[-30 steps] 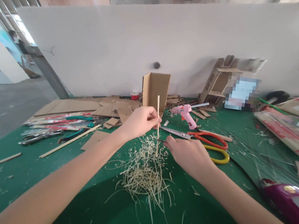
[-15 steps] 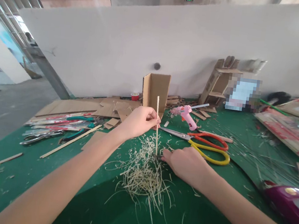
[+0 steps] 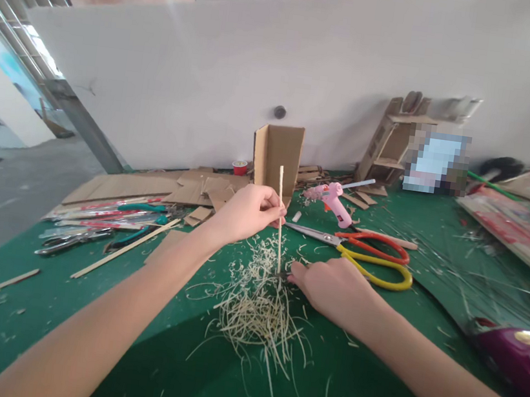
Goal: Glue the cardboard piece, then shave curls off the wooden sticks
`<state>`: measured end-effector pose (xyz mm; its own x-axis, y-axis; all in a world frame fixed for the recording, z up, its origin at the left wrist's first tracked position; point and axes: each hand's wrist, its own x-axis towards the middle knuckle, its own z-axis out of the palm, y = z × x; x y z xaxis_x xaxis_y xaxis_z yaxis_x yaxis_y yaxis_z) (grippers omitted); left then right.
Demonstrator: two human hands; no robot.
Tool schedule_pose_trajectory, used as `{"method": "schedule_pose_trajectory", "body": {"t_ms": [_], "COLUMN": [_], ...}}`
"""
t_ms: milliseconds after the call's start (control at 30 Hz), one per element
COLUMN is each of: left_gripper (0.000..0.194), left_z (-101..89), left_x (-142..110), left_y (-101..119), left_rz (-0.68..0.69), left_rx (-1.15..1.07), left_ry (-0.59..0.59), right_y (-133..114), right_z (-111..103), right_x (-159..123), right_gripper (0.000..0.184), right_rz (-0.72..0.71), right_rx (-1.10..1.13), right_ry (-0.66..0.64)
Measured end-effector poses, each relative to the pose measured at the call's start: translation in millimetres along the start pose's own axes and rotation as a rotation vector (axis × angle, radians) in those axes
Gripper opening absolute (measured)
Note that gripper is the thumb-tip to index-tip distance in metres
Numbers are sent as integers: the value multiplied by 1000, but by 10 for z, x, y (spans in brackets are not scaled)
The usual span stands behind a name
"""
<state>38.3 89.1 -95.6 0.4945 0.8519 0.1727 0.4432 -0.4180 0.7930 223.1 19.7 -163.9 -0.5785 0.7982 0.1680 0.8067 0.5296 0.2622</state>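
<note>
Between the thumb and fingers of my left hand [image 3: 259, 214] is a thin pale wooden stick [image 3: 280, 243], held nearly upright. Its lower end stands over a heap of curled wood shavings [image 3: 257, 314]. My right hand [image 3: 329, 285] is closed on a small dark blade [image 3: 281, 275], most of it hidden by the fingers. The blade lies against the stick near its lower end. Just beyond my right hand lie large scissors [image 3: 333, 238] with one orange and one yellow handle.
A pink glue gun [image 3: 335, 202] sits behind the scissors, near a folded upright cardboard piece [image 3: 283, 155]. Flat cardboard scraps [image 3: 149, 190] and packaged tools [image 3: 105, 223] lie at left. A purple device [image 3: 515, 358] and plastic-wrapped packs [image 3: 509, 234] are at right on the green table [image 3: 164, 367].
My right hand has moved down along the stick with the blade, from partway up to near the lower end. My left hand keeps its hold in about the same place.
</note>
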Motion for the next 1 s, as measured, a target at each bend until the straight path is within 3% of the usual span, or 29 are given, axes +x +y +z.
{"method": "schedule_pose_trajectory", "body": {"t_ms": [200, 400, 600, 767, 1000], "left_gripper": [16, 18, 18, 19, 19], "left_z": [4, -9, -15, -22, -25], "left_x": [-20, -27, -34, -34, -15], "left_y": [31, 65, 60, 70, 34], "left_rz": [11, -16, -19, -26, -7], "left_rx": [24, 30, 78, 82, 46], "left_ry": [1, -4, 3, 7, -4], "right_y": [4, -72, -37, -59, -61], "right_z": [-58, -40, -105, -52, -70], "right_x": [57, 29, 50, 20, 50], "right_gripper": [32, 23, 31, 25, 30], "right_rz": [104, 3, 149, 68, 172], "right_rx": [-5, 29, 9, 20, 12], "right_ry": [93, -47, 77, -81, 35]}}
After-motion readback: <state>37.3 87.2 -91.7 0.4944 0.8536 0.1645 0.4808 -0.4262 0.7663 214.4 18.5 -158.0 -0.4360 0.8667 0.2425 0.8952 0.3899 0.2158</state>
